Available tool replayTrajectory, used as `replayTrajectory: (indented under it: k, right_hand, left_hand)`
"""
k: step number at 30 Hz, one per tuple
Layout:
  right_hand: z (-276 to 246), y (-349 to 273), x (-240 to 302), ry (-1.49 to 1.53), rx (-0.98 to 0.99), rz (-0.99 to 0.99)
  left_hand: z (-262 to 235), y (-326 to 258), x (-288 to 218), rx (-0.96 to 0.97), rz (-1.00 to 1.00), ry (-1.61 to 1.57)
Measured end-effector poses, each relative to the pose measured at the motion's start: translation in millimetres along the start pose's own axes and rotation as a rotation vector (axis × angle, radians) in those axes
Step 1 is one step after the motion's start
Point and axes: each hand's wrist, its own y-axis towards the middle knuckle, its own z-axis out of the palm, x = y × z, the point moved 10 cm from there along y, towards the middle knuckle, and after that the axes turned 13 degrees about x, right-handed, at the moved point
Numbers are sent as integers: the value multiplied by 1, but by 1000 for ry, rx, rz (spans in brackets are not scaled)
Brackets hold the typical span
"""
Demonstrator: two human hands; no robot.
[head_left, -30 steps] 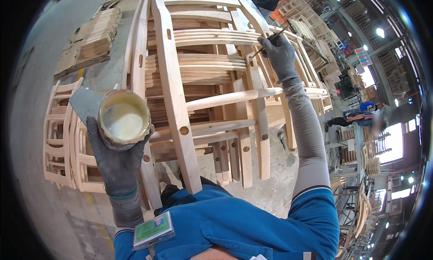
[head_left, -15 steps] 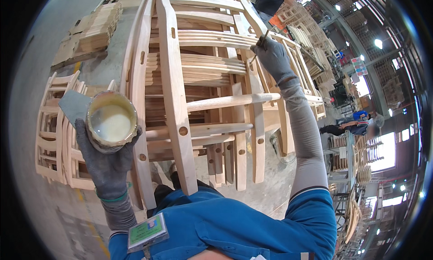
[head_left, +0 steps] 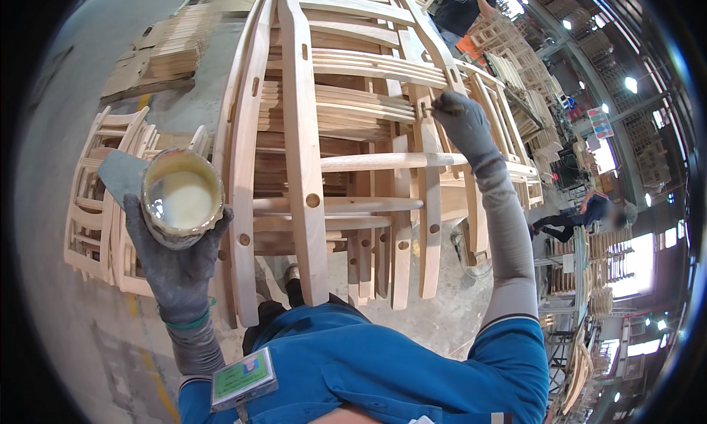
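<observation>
My left hand [head_left: 175, 273], in a grey glove, is closed round a crusted cup [head_left: 173, 236] of whitish liquid [head_left: 185, 200]. A flat grey plate [head_left: 122, 177] sticks out beside the cup on its left. My right hand [head_left: 465, 129], also gloved, is closed on a thin stick [head_left: 428, 112], mostly hidden by the fingers. The stick's tip is at a slot in a wooden upright of the stacked chair frames [head_left: 300, 129]; whether it goes in, I cannot tell. These frames are pale bare wood, with slots and round holes in their legs.
More chair frames [head_left: 96, 196] stand at the left, behind my left hand. Farther back lies a stack of wooden slats [head_left: 173, 48] on the floor. A person in dark clothes [head_left: 460, 8] is at the far end of the frames, and another person [head_left: 582, 212] is off to the right.
My right hand has come down and nearer, bringing the stick to the slotted upright. The chair frames sit farther right in view. My left hand still holds the cup in about the same place.
</observation>
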Motion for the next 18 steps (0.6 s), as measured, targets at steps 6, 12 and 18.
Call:
replayTrajectory:
  k: [6, 12, 18]
  right_hand:
    - [-22, -42, 30, 552, -96, 44]
    - [-31, -59, 182, 1202, -87, -229]
    - [10, -54, 245, 1318, 144, -383]
  left_hand:
    - [5, -16, 7, -76, -11, -10]
    - [20, -24, 12, -5, -41, -30]
    - [33, -39, 8, -13, -70, 12]
